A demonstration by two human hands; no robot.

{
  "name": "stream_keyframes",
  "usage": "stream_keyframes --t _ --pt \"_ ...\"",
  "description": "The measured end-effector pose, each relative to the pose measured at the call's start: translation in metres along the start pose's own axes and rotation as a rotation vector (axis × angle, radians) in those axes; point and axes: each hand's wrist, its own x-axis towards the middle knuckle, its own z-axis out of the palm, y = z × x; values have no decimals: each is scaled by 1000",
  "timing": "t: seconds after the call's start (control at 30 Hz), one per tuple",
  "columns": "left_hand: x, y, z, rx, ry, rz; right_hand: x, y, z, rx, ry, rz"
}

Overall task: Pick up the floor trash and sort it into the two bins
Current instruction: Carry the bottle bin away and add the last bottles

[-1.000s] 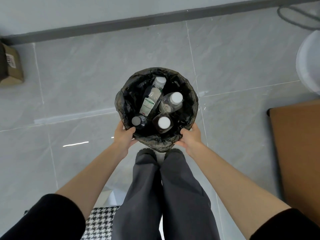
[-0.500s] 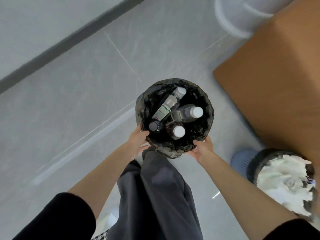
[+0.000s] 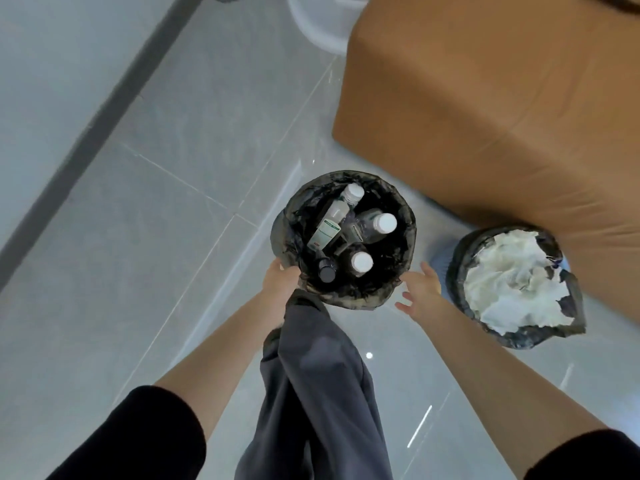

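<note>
Black-lined round bin (image 3: 346, 301) on the grey tiled floor (image 3: 138, 237), holding four plastic bottles (image 3: 384, 223), upright or leaning. Left hand (image 3: 280, 282) against its near wall; fingers hidden, grip cannot be told. Right hand (image 3: 420, 289) just beside it, fingers spread, not touching. Second black-lined bin (image 3: 519, 337), full of white paper, near on the right. Risk: a one-sided hold could tip the bin and spill the bottles.

No words or numbers can be read. One bottle (image 3: 335, 212) in the black-lined bin (image 3: 279, 237) has a white and green label (image 3: 325, 233), but its print is too small and blurry.
</note>
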Motion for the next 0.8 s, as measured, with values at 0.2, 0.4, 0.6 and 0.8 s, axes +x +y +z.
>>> stream_keyframes --t 0.2,0.4,0.6,0.8 --pt "-74 42 -23 12 -28 87 -75 -24 -19 3 -79 -10" --pt "-199 102 -47 59 -183 244 -201 -68 -62 67 -162 -126" --pt "-323 139 -39 146 -295 388 -315 -109 -140 83 -220 -301" --pt "-421 150 4 342 -435 560 -385 -127 -247 212 -227 -429"
